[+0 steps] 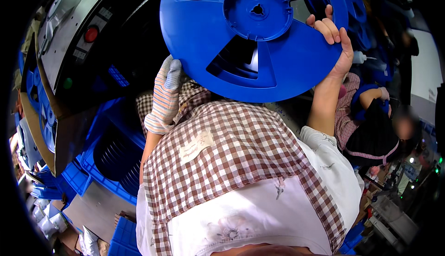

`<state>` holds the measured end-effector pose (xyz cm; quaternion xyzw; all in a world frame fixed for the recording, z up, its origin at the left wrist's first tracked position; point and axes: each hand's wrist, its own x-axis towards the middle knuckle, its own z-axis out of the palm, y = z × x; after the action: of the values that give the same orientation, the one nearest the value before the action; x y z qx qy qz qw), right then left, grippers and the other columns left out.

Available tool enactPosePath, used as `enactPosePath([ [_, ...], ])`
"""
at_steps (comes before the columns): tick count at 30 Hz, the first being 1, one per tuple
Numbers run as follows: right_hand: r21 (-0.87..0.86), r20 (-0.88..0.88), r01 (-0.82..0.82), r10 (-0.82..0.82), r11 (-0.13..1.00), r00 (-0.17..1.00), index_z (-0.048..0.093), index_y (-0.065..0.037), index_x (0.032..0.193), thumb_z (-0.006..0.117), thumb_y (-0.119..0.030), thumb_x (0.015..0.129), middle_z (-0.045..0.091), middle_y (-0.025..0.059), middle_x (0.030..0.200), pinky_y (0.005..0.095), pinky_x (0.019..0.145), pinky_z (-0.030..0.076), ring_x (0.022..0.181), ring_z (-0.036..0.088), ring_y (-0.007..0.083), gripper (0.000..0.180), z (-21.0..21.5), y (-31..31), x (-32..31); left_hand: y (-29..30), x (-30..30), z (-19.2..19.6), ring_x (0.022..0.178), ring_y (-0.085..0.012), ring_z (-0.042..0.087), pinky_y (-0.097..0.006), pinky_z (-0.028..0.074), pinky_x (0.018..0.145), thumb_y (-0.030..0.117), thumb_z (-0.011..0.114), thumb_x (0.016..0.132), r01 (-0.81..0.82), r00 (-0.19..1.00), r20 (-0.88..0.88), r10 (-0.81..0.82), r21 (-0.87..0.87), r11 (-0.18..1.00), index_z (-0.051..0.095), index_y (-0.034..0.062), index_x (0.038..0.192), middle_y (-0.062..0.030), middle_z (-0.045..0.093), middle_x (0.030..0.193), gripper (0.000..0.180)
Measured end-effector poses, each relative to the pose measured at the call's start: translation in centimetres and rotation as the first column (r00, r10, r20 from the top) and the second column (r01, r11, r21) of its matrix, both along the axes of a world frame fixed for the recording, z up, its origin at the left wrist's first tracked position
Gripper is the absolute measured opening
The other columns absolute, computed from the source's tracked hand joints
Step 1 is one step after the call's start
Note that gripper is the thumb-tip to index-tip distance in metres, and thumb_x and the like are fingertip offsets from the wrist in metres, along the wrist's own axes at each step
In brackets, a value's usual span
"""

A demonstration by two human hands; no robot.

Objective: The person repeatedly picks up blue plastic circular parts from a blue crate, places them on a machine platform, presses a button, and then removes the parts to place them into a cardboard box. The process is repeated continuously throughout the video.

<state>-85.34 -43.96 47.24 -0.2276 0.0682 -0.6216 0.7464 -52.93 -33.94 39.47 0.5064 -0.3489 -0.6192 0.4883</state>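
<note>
A large blue plastic reel (296,66), with a round hub and wedge-shaped windows, is held up in front of my chest. My left hand (166,91), in a striped knit glove with a grey thumb tip, grips its lower left rim. My bare right hand (340,54) is closed round the right rim, its fingers curled into a window and the thumb along the edge. Part of the left hand's grip is hidden behind the disc. Below the reel is my brown checked apron (222,140).
To the left stands a dark machine panel with a red button (91,35). Beneath it are a cardboard box (51,131) holding blue reels and a blue crate (106,182) with dark discs. At right, a co-worker in a checked apron (347,117) is close by.
</note>
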Motion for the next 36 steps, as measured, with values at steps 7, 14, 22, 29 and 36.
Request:
enactPosePath([
  [7,-0.438,-0.307,0.086,-0.239,0.895,0.921,0.042,0.006,0.124,0.048,-0.012,0.087,0.043,-0.0008,0.068,0.0362,0.107,0.03,0.069,0.049,0.0107,0.041,8.1,-4.3,0.3,-0.2,-0.2,1.7,0.103,-0.0245,0.061,-0.04,0.045,0.096,0.036,0.048,0.097,0.049,0.998,-0.042,-0.051,-0.05,0.998,0.044,0.0003,0.133,-0.0154,0.064,0.11,0.051],
  [14,-0.896,-0.232,-0.309,-0.93,0.318,-0.286,0.054,0.004,0.112,0.07,-0.024,0.076,0.065,0.0256,0.09,0.041,0.075,0.051,0.084,0.062,0.0428,0.049,10.2,-21.5,9.9,2.1,1.0,2.6,0.108,-0.0253,0.06,-0.036,0.045,0.097,0.038,0.049,0.096,-0.094,0.982,0.164,0.09,0.017,0.995,0.05,0.0002,0.127,-0.0181,0.064,0.112,0.049],
  [22,-0.511,-0.174,-0.692,-0.849,0.511,-0.499,0.05,-0.008,0.101,0.06,-0.037,0.086,0.067,0.019,0.081,0.0488,0.074,0.05,0.08,0.064,0.0401,0.034,-5.6,-34.5,14.5,7.3,4.0,0.1,0.093,-0.0152,0.06,-0.027,0.048,0.086,0.018,0.047,0.097,-0.467,0.881,0.163,0.444,0.155,0.871,0.053,0.001,0.123,-0.0127,0.065,0.107,0.032],
  [29,0.101,-0.547,-0.76,-0.602,0.642,-0.582,0.047,0.002,0.126,0.058,-0.038,0.086,0.057,0.0221,0.123,0.0432,0.091,0.045,0.116,0.055,0.0327,0.058,-11.3,-36.9,11.2,9.3,4.0,0.0,0.098,-0.0172,0.059,-0.032,0.046,0.092,0.021,0.05,0.097,-0.44,0.895,0.178,0.41,0.192,0.877,0.051,0.0023,0.126,-0.0122,0.064,0.107,0.034],
  [36,0.264,-0.64,-0.698,-0.421,0.665,-0.643,0.067,-0.005,0.111,0.059,-0.034,0.088,0.067,0.0149,0.107,0.0356,0.087,0.046,0.103,0.062,0.0227,0.038,-4.1,-33.3,11.4,10.0,3.9,1.7,0.1,-0.0172,0.058,-0.03,0.045,0.092,0.024,0.05,0.098,-0.412,0.894,0.27,0.358,0.178,0.894,0.051,0.0015,0.126,-0.0133,0.063,0.11,0.036],
])
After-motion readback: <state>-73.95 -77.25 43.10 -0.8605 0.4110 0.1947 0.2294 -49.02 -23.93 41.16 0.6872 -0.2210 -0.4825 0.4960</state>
